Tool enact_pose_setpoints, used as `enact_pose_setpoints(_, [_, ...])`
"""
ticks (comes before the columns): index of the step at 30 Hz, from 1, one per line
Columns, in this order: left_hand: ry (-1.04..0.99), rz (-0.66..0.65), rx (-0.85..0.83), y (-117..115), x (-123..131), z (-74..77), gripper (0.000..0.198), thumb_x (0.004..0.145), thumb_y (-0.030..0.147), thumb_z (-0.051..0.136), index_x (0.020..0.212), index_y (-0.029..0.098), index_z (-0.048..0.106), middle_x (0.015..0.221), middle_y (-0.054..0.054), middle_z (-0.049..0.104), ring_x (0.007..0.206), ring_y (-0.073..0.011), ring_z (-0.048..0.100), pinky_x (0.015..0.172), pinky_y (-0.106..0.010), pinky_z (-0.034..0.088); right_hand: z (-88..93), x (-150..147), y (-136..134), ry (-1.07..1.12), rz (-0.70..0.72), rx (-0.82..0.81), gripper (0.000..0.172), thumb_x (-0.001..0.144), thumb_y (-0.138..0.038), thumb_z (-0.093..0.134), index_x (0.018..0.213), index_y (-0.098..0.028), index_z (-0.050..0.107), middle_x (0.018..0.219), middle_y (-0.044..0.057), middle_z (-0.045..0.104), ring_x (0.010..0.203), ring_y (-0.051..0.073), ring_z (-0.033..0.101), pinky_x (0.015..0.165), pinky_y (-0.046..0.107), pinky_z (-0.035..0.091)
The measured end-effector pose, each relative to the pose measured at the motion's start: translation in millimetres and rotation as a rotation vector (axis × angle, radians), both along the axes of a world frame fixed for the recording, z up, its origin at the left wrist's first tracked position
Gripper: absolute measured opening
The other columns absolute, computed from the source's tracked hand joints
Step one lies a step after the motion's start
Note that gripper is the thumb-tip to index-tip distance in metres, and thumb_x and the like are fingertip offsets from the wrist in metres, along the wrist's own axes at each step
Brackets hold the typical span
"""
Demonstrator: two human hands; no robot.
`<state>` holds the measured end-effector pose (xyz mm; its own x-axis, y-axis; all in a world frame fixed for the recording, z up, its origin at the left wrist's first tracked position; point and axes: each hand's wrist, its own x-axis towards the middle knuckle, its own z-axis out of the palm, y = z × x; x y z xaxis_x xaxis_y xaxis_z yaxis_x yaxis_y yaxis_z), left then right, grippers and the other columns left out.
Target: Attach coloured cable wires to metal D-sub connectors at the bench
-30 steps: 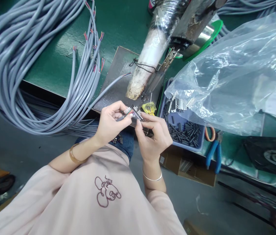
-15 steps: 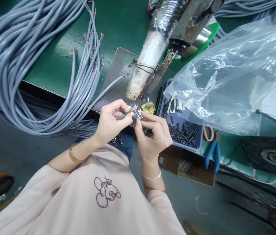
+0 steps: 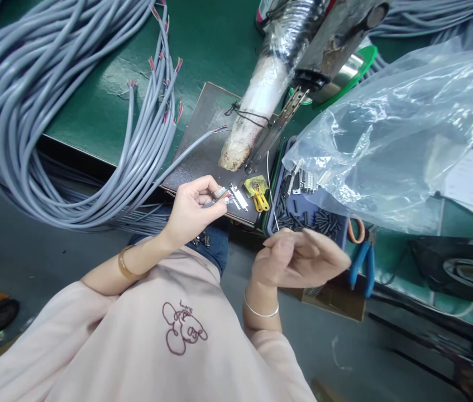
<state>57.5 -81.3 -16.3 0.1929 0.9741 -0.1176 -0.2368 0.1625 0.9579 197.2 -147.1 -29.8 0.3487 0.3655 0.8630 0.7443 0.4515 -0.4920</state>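
My left hand (image 3: 196, 206) is closed in a pinch around a grey cable's stripped end, where thin coloured wires (image 3: 224, 195) stick out past the fingertips. Right beside those wires lies a silver multi-pin connector (image 3: 239, 199) at the edge of the dark board; whether the fingers touch it is hard to tell. My right hand (image 3: 297, 258) is apart from it, in front of the blue tray, with thumb and fingers pinched together. A thin, bright solder wire (image 3: 273, 195) runs down to its fingertips. A yellow clip-like piece (image 3: 260, 199) sits right of the connector.
A soldering iron (image 3: 280, 120) is fixed over the dark board (image 3: 202, 117), beside a wrapped white tube (image 3: 253, 106). Grey cables (image 3: 64, 111) pile up left. The blue tray (image 3: 340, 245) holds connectors and black sleeves, partly under a plastic bag (image 3: 407, 134). Pliers (image 3: 364, 262) hang right.
My right hand has moved away from the connector, right and toward me, and the solder wire now stretches to it. The yellow piece is uncovered. My left hand has stayed nearly still.
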Motion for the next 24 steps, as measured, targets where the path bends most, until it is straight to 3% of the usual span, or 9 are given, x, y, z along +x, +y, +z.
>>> enact_pose_setpoints(2, [-0.009, -0.007, -0.006, -1.1, -1.7, 0.0, 0.018, 0.063, 0.017, 0.075, 0.061, 0.018, 0.057, 0.058, 0.003, 0.056, 0.052, -0.0058, 0.048, 0.044, -0.015, 0.035, -0.1, 0.6, -3.0, 0.025, 0.008, -0.099, 0.029, 0.097, -0.022, 0.061, 0.126, -0.027, 0.061, 0.071, -0.006, 0.069, 0.04, 0.01, 0.059, 0.035, 0.022, 0.044])
enact_pose_setpoints(5, [-0.027, -0.025, -0.018, -2.4, -4.3, 2.4, 0.022, 0.065, 0.019, 0.078, 0.063, 0.018, 0.056, 0.059, 0.003, 0.058, 0.051, -0.0051, 0.048, 0.043, -0.014, 0.036, 0.7, 0.5, -5.7, -0.084, 0.033, -0.269, 0.022, 0.093, -0.013, 0.065, 0.112, -0.024, 0.064, 0.088, -0.001, 0.078, 0.069, 0.014, 0.077, 0.06, 0.025, 0.062])
enact_pose_setpoints(8, [-0.065, -0.074, -0.017, -3.5, -6.9, 6.0, 0.023, 0.067, 0.019, 0.08, 0.067, 0.018, 0.056, 0.059, 0.004, 0.058, 0.047, -0.0037, 0.046, 0.043, -0.014, 0.038, 1.8, -3.0, -4.8, -0.266, 0.075, -0.334, 0.016, 0.088, -0.011, 0.072, 0.096, -0.022, 0.065, 0.098, 0.003, 0.081, 0.088, 0.016, 0.079, 0.078, 0.026, 0.064])
enact_pose_setpoints(10, [-0.093, -0.098, -0.01, -4.4, -8.7, 7.4, 0.023, 0.069, 0.019, 0.081, 0.07, 0.018, 0.058, 0.059, 0.005, 0.059, 0.045, -0.0029, 0.044, 0.043, -0.015, 0.039, 1.9, -7.2, -3.2, -0.251, 0.102, -0.372, 0.013, 0.088, -0.011, 0.072, 0.092, -0.022, 0.065, 0.099, 0.003, 0.081, 0.09, 0.016, 0.078, 0.078, 0.026, 0.063])
enact_pose_setpoints(16, [-0.128, -0.138, -0.021, -5.7, -13.1, 2.9, 0.027, 0.068, 0.026, 0.087, 0.072, 0.016, 0.063, 0.066, 0.002, 0.067, 0.048, -0.0044, 0.052, 0.046, -0.017, 0.044, 1.8, -14.5, -0.6, 0.191, 0.201, -0.554, 0.01, 0.093, -0.021, 0.067, 0.085, -0.02, 0.061, 0.1, 0.006, 0.08, 0.083, 0.017, 0.079, 0.069, 0.028, 0.065])
enact_pose_setpoints(20, [-0.084, -0.094, -0.025, -2.4, -11.5, -0.7, 0.024, 0.066, 0.021, 0.085, 0.069, 0.016, 0.062, 0.068, 0.0, 0.069, 0.053, -0.0061, 0.058, 0.05, -0.016, 0.048, 8.2, -11.7, 1.9, 0.084, 0.202, -0.56, 0.012, 0.093, -0.021, 0.066, 0.083, -0.021, 0.06, 0.098, 0.006, 0.081, 0.087, 0.017, 0.079, 0.068, 0.027, 0.063])
enact_pose_setpoints(24, [-0.028, -0.047, 0.026, 1.4, -7.6, -0.3, 0.018, 0.066, 0.019, 0.079, 0.067, 0.016, 0.061, 0.068, 0.0, 0.069, 0.058, -0.0079, 0.062, 0.055, -0.016, 0.051, 14.5, -8.8, 6.1, -0.049, 0.187, -0.518, 0.014, 0.091, -0.017, 0.066, 0.079, -0.022, 0.059, 0.096, 0.004, 0.08, 0.091, 0.018, 0.078, 0.077, 0.031, 0.063])
